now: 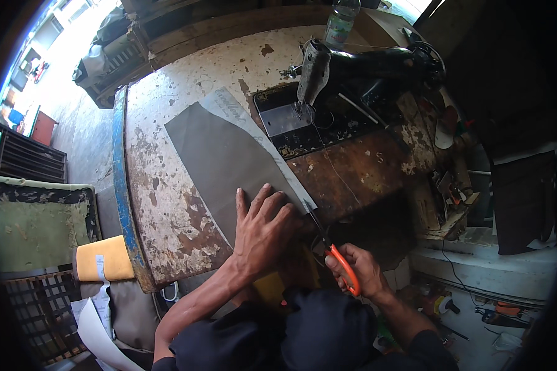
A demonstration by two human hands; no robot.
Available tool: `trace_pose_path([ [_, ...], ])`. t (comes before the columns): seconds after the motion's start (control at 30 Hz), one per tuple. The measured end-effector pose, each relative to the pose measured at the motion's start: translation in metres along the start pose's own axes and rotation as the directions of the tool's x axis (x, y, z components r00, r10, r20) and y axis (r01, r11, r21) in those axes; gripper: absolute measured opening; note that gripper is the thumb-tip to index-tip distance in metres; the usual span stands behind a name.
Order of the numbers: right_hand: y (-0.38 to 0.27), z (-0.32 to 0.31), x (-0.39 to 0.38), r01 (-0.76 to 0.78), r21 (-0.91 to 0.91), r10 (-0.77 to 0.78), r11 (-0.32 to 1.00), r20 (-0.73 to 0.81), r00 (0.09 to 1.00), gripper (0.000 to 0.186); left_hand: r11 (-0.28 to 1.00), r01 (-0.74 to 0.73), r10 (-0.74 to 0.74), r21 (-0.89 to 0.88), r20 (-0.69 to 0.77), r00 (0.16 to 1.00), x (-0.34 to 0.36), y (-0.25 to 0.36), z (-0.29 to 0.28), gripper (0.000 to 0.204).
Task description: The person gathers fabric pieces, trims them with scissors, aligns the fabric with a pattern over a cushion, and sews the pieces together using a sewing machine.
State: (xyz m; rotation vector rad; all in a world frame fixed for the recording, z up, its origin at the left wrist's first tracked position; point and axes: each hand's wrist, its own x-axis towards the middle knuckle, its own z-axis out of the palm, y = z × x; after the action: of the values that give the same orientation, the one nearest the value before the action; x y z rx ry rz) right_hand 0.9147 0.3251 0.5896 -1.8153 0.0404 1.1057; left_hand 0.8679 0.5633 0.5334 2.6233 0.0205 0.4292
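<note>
A dark grey-brown piece of material (220, 145) lies on the worn table, with a pale backing sheet (229, 111) showing along its right edge. My left hand (263, 226) rests flat on its near part, fingers spread. In my right hand (359, 272) is a pair of scissors with orange handles (345, 269), fingers wrapped round the grips. The scissor blades point up and left and meet the near right corner of the pale sheet. How far the blades are apart is hard to make out.
A black sewing machine (365, 68) stands at the back right, thread trailing from its needle area. Behind it is a plastic bottle (340, 25). The table has a blue edge (122, 185) on the left. Beside it sit a yellow folded cloth (105, 256) and a green padded panel (37, 226).
</note>
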Motion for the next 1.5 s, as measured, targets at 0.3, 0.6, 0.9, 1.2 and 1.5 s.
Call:
trace_pose_path([
  [0.3, 0.002, 0.0, -0.007, 0.032, 0.007, -0.032, 0.999, -0.02, 0.999, 0.04, 0.969, -0.232, 0.23, 0.084, 0.034, 0.973, -0.003, 0.001, 0.001, 0.041],
  [0.6, 0.002, -0.002, -0.015, 0.013, -0.023, -0.014, 1.0, -0.055, 0.998, 0.046, 0.975, -0.215, 0.217, 0.06, -0.032, 0.976, -0.007, 0.001, 0.005, 0.041],
  [0.9, 0.0, 0.004, -0.008, 0.045, -0.18, -0.055, 0.983, -0.047, 0.997, 0.066, 0.954, -0.292, 0.295, 0.07, -0.05, 0.954, -0.016, 0.01, 0.007, 0.041],
  [1.2, 0.002, 0.002, -0.005, -0.001, -0.236, -0.013, 0.972, -0.056, 0.998, 0.061, 0.95, -0.306, 0.309, 0.061, -0.048, 0.95, -0.018, 0.011, 0.008, 0.041],
  [1.5, 0.006, 0.007, -0.006, -0.004, -0.085, 0.003, 0.996, -0.016, 1.0, 0.048, 0.966, -0.257, 0.255, -0.024, -0.077, 0.964, -0.015, 0.017, 0.001, 0.038],
])
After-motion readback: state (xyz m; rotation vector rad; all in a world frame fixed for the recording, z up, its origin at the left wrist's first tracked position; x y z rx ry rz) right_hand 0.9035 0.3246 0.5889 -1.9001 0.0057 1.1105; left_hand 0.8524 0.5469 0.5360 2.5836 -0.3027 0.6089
